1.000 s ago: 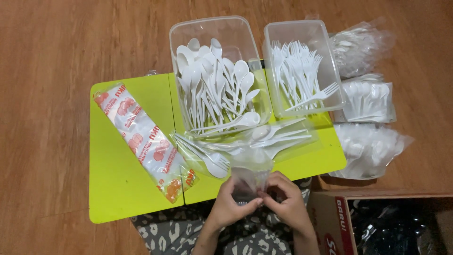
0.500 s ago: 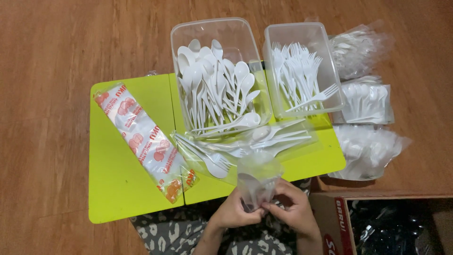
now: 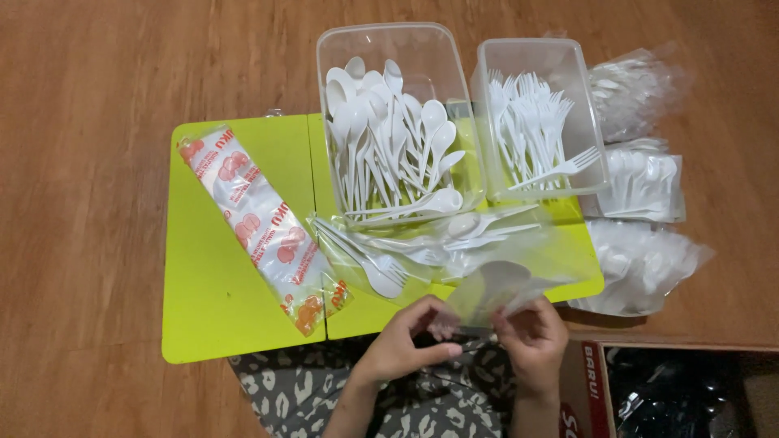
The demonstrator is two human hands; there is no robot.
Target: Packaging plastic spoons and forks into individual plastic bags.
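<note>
We see a wooden floor (image 3: 97,122) carrying a lime-green folding surface (image 3: 219,324). At its far right corner stand two clear plastic tubs side by side: the larger tub (image 3: 381,49) holds white plastic spoons (image 3: 389,146), and the tub to its right (image 3: 535,61) holds white plastic forks (image 3: 527,130). Off the surface's right edge, on the floor, lie three clear bags of white cutlery (image 3: 641,259), one beyond the other. A long clear packet with red print (image 3: 260,223) lies slantwise across the left half of the surface, from the far left towards the near edge at the middle fold. Just in front of the spoon tub we see loose spoons and forks (image 3: 422,243), some in thin clear wrap, spread along the middle of the surface. By the near right corner, on the floor, stands a cardboard box (image 3: 592,389) with dark contents.

At the near edge, we hold a small clear plastic bag (image 3: 503,288) between both hands, raised just above the edge. The left hand (image 3: 406,345) has its fingers pinched shut on the bag's lower edge, and the right hand (image 3: 531,341) has its fingers pinched on the same edge just beside it. Below the hands is a grey patterned cloth (image 3: 324,397).
</note>
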